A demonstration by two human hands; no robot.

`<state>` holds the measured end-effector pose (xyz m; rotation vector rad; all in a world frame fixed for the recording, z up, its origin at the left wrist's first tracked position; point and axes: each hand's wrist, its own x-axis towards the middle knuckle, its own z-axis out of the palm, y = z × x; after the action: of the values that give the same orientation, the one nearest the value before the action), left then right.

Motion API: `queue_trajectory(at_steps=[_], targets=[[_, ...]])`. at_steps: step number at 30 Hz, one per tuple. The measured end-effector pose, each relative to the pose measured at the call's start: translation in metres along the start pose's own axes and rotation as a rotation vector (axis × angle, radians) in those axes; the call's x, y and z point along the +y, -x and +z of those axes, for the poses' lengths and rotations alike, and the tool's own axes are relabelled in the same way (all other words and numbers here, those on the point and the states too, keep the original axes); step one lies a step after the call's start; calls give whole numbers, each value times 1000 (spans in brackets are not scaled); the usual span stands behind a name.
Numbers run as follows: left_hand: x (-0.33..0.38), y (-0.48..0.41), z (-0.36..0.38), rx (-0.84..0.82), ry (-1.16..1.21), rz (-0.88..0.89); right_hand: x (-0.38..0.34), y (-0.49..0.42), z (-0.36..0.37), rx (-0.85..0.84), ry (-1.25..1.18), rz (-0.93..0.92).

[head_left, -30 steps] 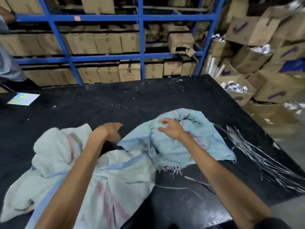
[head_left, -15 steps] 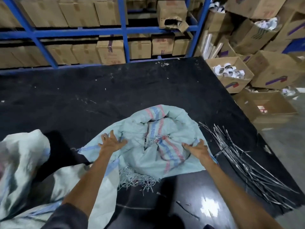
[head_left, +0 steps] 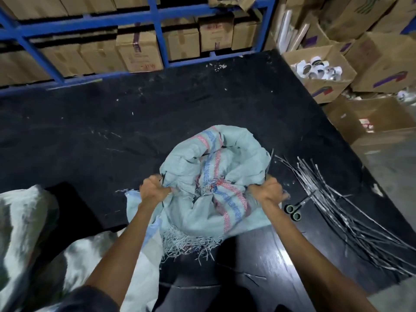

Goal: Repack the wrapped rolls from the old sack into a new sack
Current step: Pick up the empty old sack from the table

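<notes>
1. Lower left of frame: pale sack (head_left: 20,221) slumps on the desk (head_left: 112,131); no wrapped rolls visible.
2. Centre: left hand (head_left: 153,190) fists the near-left rim of the striped sack (head_left: 213,176).
3. Beside it: right hand (head_left: 267,190) fists the near-right rim; hard pulling may tear the frayed weave.
4. Right: scissors (head_left: 293,212) and loose strips (head_left: 337,210) could snag the fabric.

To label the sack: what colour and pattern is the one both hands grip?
Pale blue-green sack with red and blue woven stripes; head view.
</notes>
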<state>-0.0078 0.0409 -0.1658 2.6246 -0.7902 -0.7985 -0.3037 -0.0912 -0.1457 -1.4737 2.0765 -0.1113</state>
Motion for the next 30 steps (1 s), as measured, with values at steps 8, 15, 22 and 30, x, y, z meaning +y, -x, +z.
queue_trajectory(at_steps=[8, 15, 22, 30], targets=[[47, 63, -59, 201, 143, 289, -44, 49, -72, 114, -240, -382], [109, 141, -136, -41, 782, 323, -88, 132, -140, 306, -295, -844], [139, 189, -163, -365, 1356, 327, -90, 227, -144, -178, -78, -1311], [131, 204, -171, -115, 1749, 163, -75, 228, -144, 388, -518, -888]])
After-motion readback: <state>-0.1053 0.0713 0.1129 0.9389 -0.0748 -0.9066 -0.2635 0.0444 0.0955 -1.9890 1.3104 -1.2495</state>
